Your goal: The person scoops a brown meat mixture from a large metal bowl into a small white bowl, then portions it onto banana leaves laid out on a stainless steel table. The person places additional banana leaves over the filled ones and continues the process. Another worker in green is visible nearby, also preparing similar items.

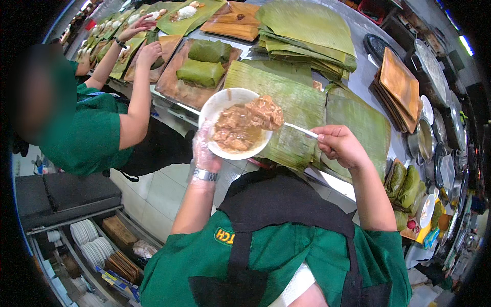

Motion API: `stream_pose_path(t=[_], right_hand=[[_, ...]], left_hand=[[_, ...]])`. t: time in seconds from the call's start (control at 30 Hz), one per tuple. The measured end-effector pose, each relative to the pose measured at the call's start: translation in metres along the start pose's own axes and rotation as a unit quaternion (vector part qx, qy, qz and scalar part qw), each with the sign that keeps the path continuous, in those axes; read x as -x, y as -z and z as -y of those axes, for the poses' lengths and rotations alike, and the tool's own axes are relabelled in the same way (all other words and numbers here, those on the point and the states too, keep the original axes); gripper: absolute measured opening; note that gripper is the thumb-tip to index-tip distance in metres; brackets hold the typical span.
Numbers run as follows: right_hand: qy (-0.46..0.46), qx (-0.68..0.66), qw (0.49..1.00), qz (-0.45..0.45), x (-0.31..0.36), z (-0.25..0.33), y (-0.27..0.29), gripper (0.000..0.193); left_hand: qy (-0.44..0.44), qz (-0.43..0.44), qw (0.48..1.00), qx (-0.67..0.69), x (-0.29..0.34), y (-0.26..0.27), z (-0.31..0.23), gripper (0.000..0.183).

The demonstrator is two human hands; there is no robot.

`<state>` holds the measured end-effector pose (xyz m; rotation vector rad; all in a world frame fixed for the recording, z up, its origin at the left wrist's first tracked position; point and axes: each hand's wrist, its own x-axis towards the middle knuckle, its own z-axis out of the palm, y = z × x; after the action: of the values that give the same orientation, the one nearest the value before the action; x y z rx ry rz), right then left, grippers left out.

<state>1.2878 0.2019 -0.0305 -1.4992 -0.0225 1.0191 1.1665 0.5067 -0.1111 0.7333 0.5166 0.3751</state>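
Observation:
My left hand point(207, 156), in a clear plastic glove, holds up a white bowl point(217, 102) by its side. Chunks of meat in brown sauce point(232, 133) fill part of it. In my right hand point(340, 146), bare fingers pinch the handle of a metal spoon point(300, 130). Its head is heaped with saucy meat over the bowl's right rim. Beneath and beyond the bowl, flat green banana leaves point(296, 97) lie on the table. Another leaf point(355, 117) lies beyond my right hand.
Two leaf-wrapped parcels point(202, 74) rest on a wooden tray point(169, 77). Stacked leaves point(307, 30) lie farther back, with stacked wooden plates point(399, 82) at right. A co-worker point(84, 123) handles a leaf parcel at left. An open drawer point(94, 245) holds white plates.

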Motion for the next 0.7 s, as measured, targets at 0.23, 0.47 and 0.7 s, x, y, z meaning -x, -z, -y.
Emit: stream_pose_path(t=[0.23,0.47,0.7], right_hand=[[-0.009,-0.012,0.999,-0.031,-0.021,-0.013,0.014,0.025],[0.326,0.497,0.791,-0.146,-0.059,-0.053,-0.016,0.036],[0.322,0.628,0.686,-0.174,-0.041,-0.047,-0.024,0.049]], left_hand=[[-0.053,-0.056,0.997,0.028,0.003,0.038,-0.027,0.042],[-0.089,-0.038,0.994,0.051,0.012,0.054,-0.036,0.050],[-0.108,-0.037,0.992,0.047,0.020,0.059,-0.043,0.051]])
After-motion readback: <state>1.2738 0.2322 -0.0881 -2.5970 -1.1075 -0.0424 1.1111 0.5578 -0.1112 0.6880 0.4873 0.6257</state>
